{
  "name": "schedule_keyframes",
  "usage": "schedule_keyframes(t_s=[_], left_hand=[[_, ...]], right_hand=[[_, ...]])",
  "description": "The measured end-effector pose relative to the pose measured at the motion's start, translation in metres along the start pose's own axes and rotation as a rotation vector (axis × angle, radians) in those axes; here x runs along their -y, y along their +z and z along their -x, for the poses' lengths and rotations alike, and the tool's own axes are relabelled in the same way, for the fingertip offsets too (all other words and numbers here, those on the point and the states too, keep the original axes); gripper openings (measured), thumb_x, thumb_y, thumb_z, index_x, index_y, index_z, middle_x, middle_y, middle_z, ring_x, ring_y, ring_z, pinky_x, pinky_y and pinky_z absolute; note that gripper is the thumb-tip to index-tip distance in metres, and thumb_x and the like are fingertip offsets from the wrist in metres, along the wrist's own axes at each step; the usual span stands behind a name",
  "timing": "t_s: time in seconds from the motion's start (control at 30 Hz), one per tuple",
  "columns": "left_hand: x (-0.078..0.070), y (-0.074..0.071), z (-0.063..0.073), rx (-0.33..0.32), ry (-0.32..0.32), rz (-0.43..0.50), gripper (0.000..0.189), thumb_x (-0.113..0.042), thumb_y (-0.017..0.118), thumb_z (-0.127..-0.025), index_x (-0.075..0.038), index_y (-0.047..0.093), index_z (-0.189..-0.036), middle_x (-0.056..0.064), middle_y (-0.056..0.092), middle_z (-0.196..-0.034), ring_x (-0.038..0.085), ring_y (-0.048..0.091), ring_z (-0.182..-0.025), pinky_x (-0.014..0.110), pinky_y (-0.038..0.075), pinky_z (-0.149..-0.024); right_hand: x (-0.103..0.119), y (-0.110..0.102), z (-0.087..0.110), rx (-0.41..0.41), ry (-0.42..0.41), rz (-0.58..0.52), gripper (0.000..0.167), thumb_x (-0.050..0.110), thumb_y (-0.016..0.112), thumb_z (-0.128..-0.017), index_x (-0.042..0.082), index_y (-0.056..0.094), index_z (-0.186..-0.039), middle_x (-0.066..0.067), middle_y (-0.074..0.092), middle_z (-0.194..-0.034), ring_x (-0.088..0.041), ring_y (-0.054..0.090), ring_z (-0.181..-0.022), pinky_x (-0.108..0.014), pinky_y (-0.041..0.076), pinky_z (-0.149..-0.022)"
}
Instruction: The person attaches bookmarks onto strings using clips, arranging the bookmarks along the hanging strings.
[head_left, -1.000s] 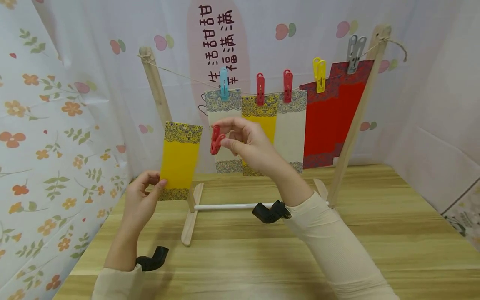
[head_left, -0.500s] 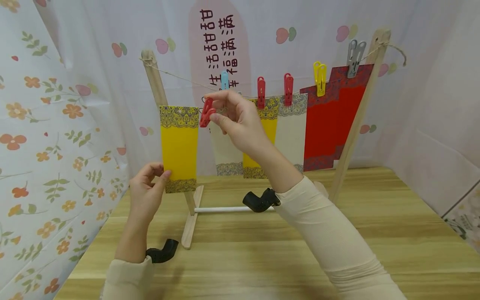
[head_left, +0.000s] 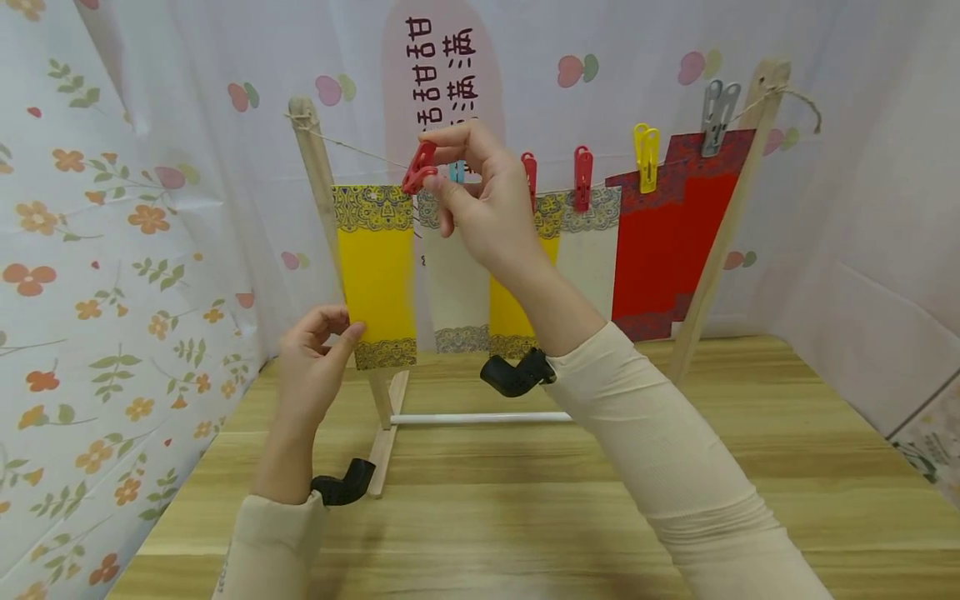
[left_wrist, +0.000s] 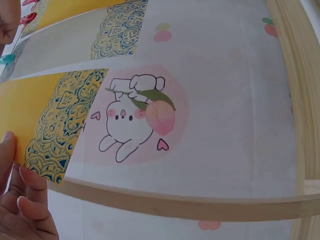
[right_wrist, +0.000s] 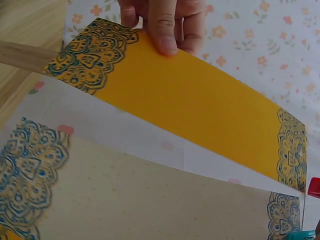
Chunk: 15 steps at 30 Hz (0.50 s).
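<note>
My left hand (head_left: 318, 367) pinches a yellow card (head_left: 378, 279) by its lower left edge, thumb in front. The card has patterned bands at both ends and stands upright, its top near the twine (head_left: 352, 150). In the right wrist view the left thumb (right_wrist: 165, 30) presses on the card's face. With thumb and fingers, my right hand (head_left: 487, 192) pinches a red clothespin (head_left: 420, 165) at the card's upper right corner. Behind that hand, a blue clothespin (head_left: 457, 172) and a cream card (head_left: 457, 287) are partly hidden.
Along the twine hang another yellow card (head_left: 513, 333), a second cream card (head_left: 588, 258) and red cards (head_left: 667, 242), under red, yellow (head_left: 647, 158) and grey (head_left: 720, 117) clothespins. Wooden posts (head_left: 315, 158) and a white bar (head_left: 480, 418) form the stand on the table (head_left: 487, 517).
Both hands have risen; the left has brought the yellow card up and slightly right toward the twine. The right has carried the red clothespin up and left to the card's top corner.
</note>
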<state>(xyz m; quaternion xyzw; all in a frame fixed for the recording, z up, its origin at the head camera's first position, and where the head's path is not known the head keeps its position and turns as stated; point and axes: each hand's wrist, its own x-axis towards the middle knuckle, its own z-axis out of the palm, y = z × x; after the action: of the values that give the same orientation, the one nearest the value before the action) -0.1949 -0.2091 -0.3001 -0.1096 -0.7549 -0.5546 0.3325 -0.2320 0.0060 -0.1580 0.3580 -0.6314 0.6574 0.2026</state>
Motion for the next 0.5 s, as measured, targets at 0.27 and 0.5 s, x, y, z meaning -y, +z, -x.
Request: schedule_keyframes(t_s=[0.27,0.5], left_hand=[[-0.004,0.008,-0.007,0.036,0.024,0.015,0.013,-0.001,0.069,-0.091,0.008,0.066,-0.099,-0.022,0.062,-0.082,-0.006,0.062,-0.073,0.013,0.044,-0.055],[-0.006,0.008,-0.007,0.026,0.006,-0.006,0.012,-0.001,0.069,-0.091,0.007,0.067,-0.099,-0.022,0.062,-0.082,-0.007,0.063,-0.075,0.014,0.045,-0.057]], right_hand=[[0.011,0.001,-0.016,-0.028,-0.030,0.034,0.023,-0.002,0.058,-0.096,0.001,0.060,-0.119,-0.009,0.060,-0.099,-0.020,0.044,-0.040,-0.024,0.043,-0.044],[0.020,0.011,-0.029,-0.009,-0.007,0.081,0.024,0.001,0.060,-0.096,0.000,0.060,-0.120,-0.007,0.056,-0.092,-0.021,0.046,-0.040,-0.026,0.047,-0.047]])
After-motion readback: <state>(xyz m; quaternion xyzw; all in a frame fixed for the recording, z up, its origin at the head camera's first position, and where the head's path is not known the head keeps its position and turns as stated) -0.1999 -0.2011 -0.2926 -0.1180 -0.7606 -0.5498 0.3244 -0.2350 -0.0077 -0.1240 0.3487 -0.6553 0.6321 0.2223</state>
